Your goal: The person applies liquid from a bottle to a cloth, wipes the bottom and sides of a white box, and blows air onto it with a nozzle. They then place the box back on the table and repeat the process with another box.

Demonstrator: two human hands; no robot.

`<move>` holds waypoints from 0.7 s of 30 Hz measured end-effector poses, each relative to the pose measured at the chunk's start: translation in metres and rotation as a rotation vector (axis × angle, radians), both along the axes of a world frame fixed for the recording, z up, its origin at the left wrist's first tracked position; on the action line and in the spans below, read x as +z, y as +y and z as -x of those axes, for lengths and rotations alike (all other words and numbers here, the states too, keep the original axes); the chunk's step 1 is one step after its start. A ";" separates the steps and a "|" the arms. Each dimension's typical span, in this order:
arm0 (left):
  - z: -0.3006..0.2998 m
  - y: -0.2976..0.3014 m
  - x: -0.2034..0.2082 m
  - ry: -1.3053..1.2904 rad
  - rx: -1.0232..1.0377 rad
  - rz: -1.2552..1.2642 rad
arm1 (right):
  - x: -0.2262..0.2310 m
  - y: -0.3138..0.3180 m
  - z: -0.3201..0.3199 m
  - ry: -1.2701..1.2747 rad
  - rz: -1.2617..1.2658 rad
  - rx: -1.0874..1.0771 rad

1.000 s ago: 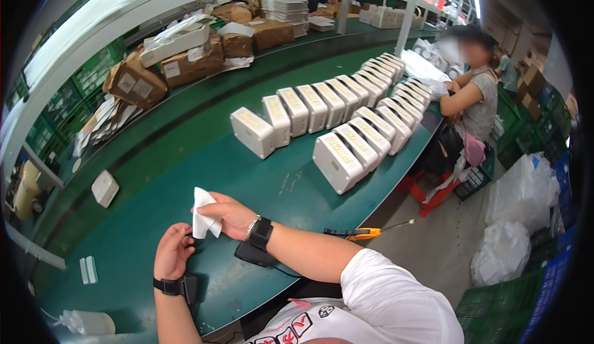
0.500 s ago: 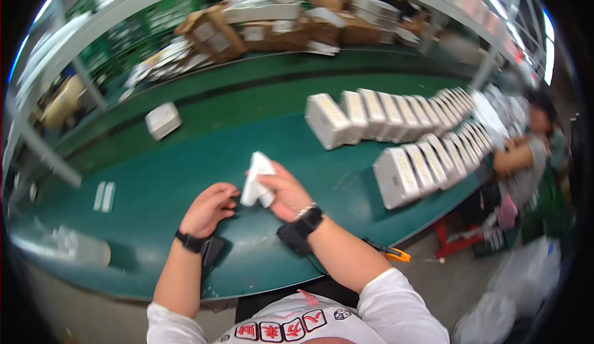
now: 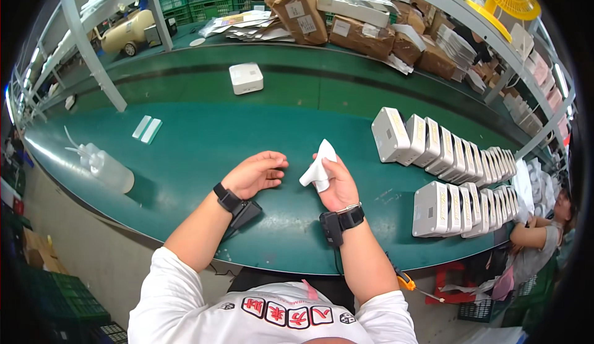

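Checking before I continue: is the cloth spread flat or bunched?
Bunched: the white cloth is gathered in the right hand, its ends sticking out.

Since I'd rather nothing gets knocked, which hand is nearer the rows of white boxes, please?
Right: the right hand, holding a white cloth, is left of the boxes; the left hand is farther left.

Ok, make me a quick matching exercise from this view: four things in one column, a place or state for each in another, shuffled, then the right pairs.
Things
1. white cloth
2. left hand
3. pale bottle with a thin tube
4. lone white box

Places or states
A. toward the left end of the green table
B. held in the right hand
C. beyond the hands, apart from the rows of boxes
D. holding nothing, fingers bent

Right pairs: 1-B, 2-D, 3-A, 4-C
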State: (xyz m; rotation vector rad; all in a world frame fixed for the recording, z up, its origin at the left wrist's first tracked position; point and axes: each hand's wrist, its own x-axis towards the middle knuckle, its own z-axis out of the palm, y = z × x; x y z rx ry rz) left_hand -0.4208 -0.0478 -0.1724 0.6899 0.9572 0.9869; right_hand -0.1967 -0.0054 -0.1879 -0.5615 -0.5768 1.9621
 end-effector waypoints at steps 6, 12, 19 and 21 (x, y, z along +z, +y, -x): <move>0.016 0.067 0.012 -0.520 0.389 0.307 | 0.002 0.007 -0.003 0.035 0.031 -0.017; 0.091 0.220 -0.031 -0.434 0.694 0.179 | -0.011 0.009 0.005 0.092 0.024 0.000; 0.148 0.315 -0.068 0.188 0.649 0.087 | -0.014 0.012 0.008 0.157 0.058 -0.003; 0.158 0.320 -0.065 0.210 0.591 0.065 | -0.006 0.010 0.011 0.118 0.026 0.044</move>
